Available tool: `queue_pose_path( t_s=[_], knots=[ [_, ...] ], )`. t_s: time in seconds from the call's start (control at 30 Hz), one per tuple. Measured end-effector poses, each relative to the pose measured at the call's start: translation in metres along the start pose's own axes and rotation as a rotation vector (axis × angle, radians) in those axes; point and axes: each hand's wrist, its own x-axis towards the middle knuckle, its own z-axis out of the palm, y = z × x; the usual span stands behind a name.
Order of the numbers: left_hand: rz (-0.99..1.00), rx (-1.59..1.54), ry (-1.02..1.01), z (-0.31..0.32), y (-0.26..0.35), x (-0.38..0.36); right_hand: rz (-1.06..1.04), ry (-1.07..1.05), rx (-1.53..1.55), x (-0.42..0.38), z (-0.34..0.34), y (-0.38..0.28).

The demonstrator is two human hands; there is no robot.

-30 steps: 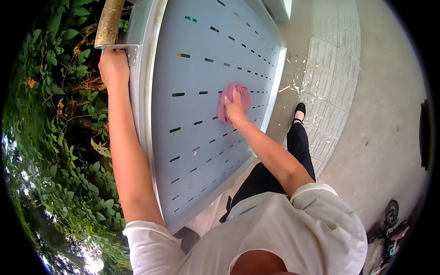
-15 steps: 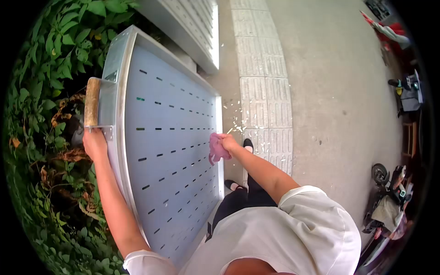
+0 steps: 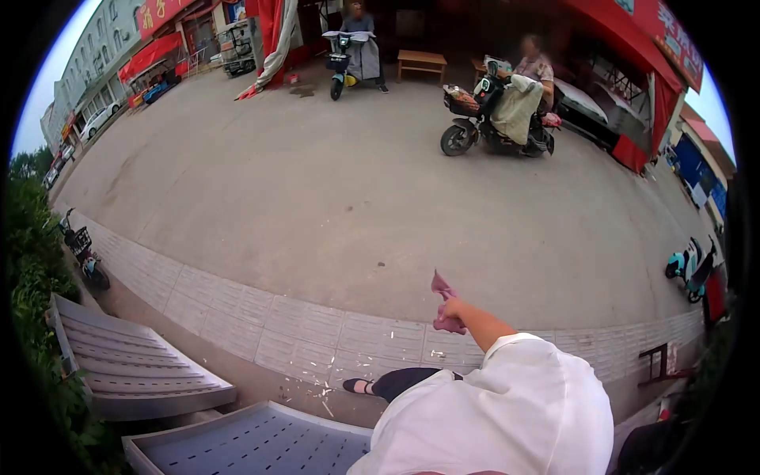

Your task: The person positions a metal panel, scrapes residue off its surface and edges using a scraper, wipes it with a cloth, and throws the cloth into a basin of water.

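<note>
We're looking out over the pavement [image 3: 332, 198], slotted metal panel [image 3: 261, 443] low in view. Our right hand [image 3: 450, 315] is fisted around the pink rag [image 3: 441, 286], which sticks up and slightly left out of the fist. Left hand's out of view.

We can read very little here. A red awning [image 3: 158, 12] at the far left carries yellow characters, too blurred and cut off at the frame's edge for us to make out. A red banner [image 3: 673, 39] at the far right bears white characters that we cannot read either. We find no legible numbers, brands or labels on the scooters [image 3: 495, 119], the pavement or the slotted metal panel [image 3: 245, 443] near us.
</note>
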Motion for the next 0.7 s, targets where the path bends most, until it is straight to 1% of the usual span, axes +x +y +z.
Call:
queue_pose_path(
  t_s=[0.07,0.13,0.17,0.23,0.27,0.3,0.37,0.47,0.53,0.6,0.67,0.7],
  knots=[
    [0.071,-0.005,-0.14,0.042,0.013,-0.018,0.242,-0.091,0.193,-0.034,0.051,0.079],
    [0.108,0.008,-0.236,0.079,0.02,-0.034,0.485,-0.166,0.389,-0.063,0.111,0.152],
    [0.123,0.014,-0.265,0.09,0.022,-0.038,0.544,-0.199,0.421,-0.077,0.14,0.177],
    [0.135,0.029,-0.303,0.109,0.022,-0.045,0.567,-0.231,0.299,-0.1,0.161,0.189],
    [0.134,0.035,-0.317,0.117,0.02,-0.046,0.515,-0.222,0.174,-0.123,0.154,0.182],
    [0.135,0.041,-0.319,0.119,0.019,-0.046,0.537,-0.176,0.178,-0.136,0.151,0.165],
    [0.126,0.048,-0.318,0.125,0.015,-0.045,0.571,-0.07,0.169,-0.131,0.135,0.146],
    [0.105,0.064,-0.306,0.126,0.01,-0.039,0.265,-0.04,0.029,-0.06,0.13,0.137],
    [0.092,0.076,-0.294,0.124,0.006,-0.036,0.123,-0.123,-0.016,-0.037,0.084,0.093],
    [0.078,0.083,-0.287,0.125,0.003,-0.034,0.1,-0.031,0.087,-0.054,0.039,0.039],
    [0.059,0.089,-0.278,0.123,-0.001,-0.03,0.133,0.024,0.117,-0.04,0.025,0.016],
    [0.052,0.091,-0.275,0.124,-0.001,-0.028,0.186,0.028,0.1,-0.03,0.031,0.007]
  ],
)
